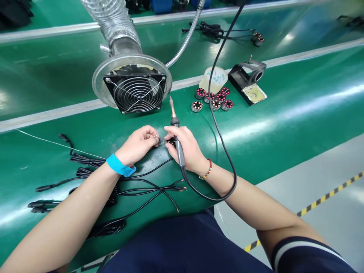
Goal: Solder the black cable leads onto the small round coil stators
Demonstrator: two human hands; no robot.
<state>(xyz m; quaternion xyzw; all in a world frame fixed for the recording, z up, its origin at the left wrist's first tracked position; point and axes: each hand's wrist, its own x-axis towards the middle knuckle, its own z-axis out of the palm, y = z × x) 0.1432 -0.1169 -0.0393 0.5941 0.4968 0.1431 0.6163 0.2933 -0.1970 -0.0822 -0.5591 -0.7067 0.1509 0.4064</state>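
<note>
My right hand [186, 146] is closed around a soldering iron [179, 149], its bare metal tip pointing up and away from me. Between the thumb and fingers of that same hand sits a small dark part [170, 141], mostly hidden. Close by on the left, my left hand [139, 142] pinches a thin silvery solder wire [156, 135]; fine wire ends show at its fingertips, just short of the small part. Below both hands lie several black cables [148, 190] with stripped copper ends, partly under my left forearm.
A fume extractor fan [139, 94] hangs over the bench [284, 132]. Several small round motor stators [196, 106] stand beside a pale tub [214, 79]. An iron stand with a yellow sponge [255, 93] is at the back right. The iron's cord [220, 132] loops over my right forearm.
</note>
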